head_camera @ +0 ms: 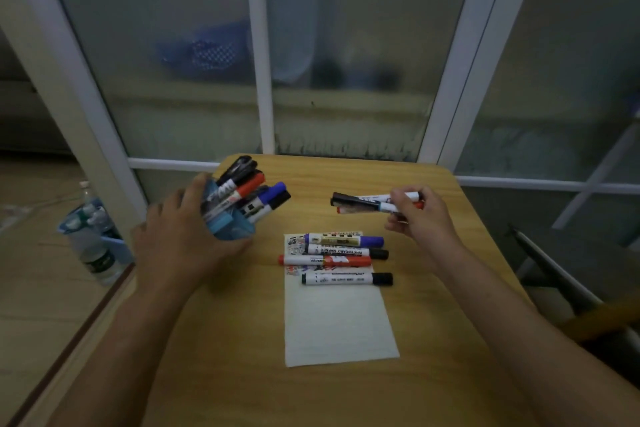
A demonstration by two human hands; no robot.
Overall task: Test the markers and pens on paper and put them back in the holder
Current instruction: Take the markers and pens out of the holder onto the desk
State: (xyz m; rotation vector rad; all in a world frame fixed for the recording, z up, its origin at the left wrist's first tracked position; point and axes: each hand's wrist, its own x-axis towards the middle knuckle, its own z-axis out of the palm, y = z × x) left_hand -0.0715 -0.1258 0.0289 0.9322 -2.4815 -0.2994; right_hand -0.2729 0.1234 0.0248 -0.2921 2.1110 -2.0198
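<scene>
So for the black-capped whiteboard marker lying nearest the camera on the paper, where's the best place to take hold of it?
Pinch the black-capped whiteboard marker at mid-barrel from above, fingers on its near and far sides. It lies flat, crosswise on the white paper sheet, with a gap to the red marker behind, so both long sides look free.

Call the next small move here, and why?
Probably bring the right hand across and drop its bundle of markers into the blue holder. The left hand grips the holder tilted, mouth toward the right hand. Four markers still lie on the paper for afterwards.
</scene>
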